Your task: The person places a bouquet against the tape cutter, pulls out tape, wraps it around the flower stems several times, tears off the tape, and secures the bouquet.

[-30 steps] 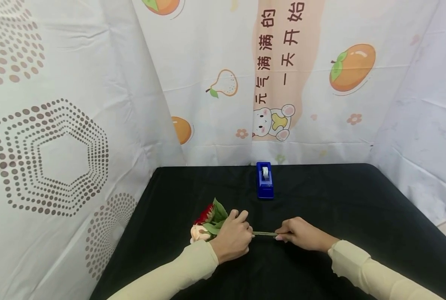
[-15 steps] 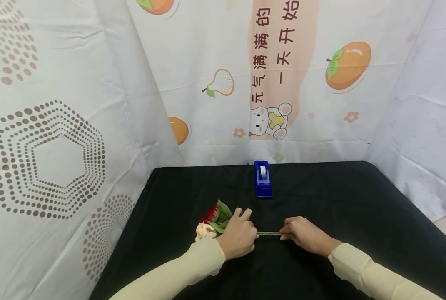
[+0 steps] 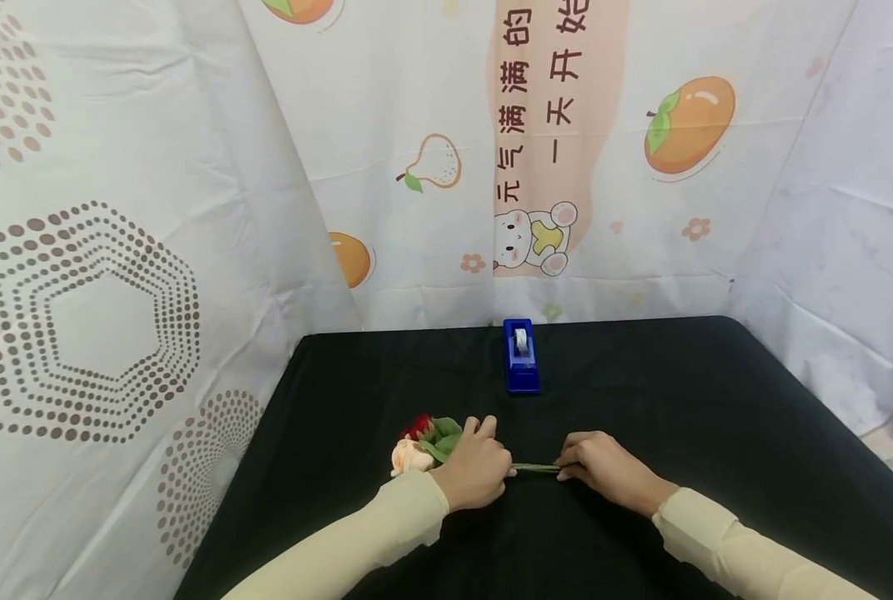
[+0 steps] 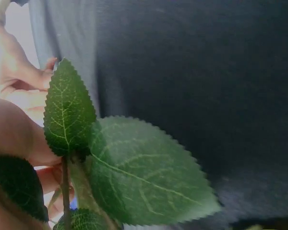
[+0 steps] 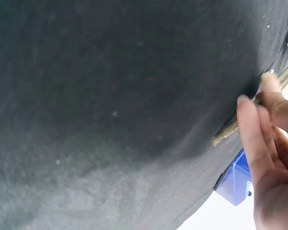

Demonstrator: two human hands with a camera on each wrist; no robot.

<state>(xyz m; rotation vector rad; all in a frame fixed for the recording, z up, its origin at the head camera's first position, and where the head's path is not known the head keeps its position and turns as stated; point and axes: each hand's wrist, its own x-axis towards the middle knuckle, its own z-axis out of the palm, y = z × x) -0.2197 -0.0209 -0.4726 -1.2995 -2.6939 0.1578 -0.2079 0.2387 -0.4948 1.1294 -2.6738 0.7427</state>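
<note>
My left hand (image 3: 476,471) grips a small bunch of two flowers by the stems, just behind the blooms. A peach rose (image 3: 410,456) and a red flower (image 3: 418,427) point left, with green leaves (image 3: 442,437) beside them. Thin stems (image 3: 534,468) run between the hands, level and close over the black table. Toward the stems' lower end, my right hand (image 3: 604,471) pinches them between thumb and fingers. In the right wrist view, the cut stem ends (image 5: 225,134) stick out past the fingertips. Serrated leaves (image 4: 149,172) fill much of the left wrist view, partly covering the left hand.
Behind the hands, a blue tape dispenser (image 3: 521,358) with a roll of tape stands near the table's back edge. Black cloth covers the table (image 3: 656,375). White printed curtains (image 3: 408,233) hang along the back and both sides.
The bunch has turned a little: the red flower and its leaves sit lower. The left hand shifted right, closer to the right hand, which keeps its pinch. The head view has drifted slightly.
</note>
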